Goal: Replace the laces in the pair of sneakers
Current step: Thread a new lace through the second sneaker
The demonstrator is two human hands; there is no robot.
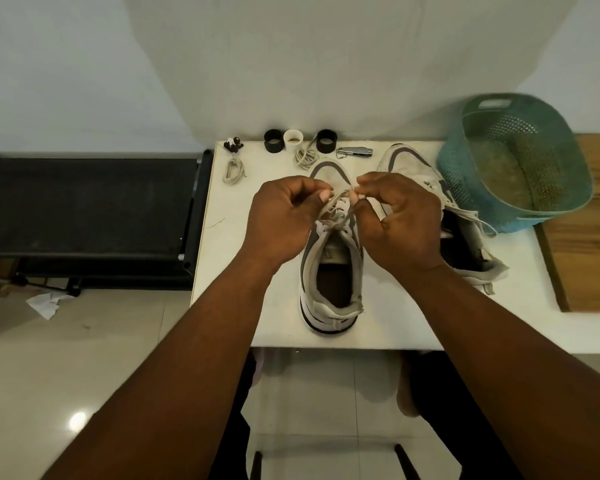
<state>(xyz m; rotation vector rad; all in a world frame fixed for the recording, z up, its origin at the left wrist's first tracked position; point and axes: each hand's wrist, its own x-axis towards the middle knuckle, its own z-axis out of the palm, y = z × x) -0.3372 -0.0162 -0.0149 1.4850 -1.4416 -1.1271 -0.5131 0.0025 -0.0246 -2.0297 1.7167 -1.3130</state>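
Observation:
A grey-and-white sneaker (331,271) stands on the white table (243,271) in front of me, toe pointing away. My left hand (281,220) and my right hand (395,223) hover over its eyelets, each pinching a strand of the beige lace (336,211) that crosses the tongue. The second sneaker (426,181) lies to the right, tilted on its side, partly behind my right hand. Two loose coiled laces lie at the back: one lace (233,169) at the left, another lace (305,157) near the middle.
A teal perforated basket (520,161) leans at the table's right end. Along the back edge sit two black rings (274,141), a white ring (293,139) and a metal clipper (355,151). A black treadmill (84,209) stands left of the table.

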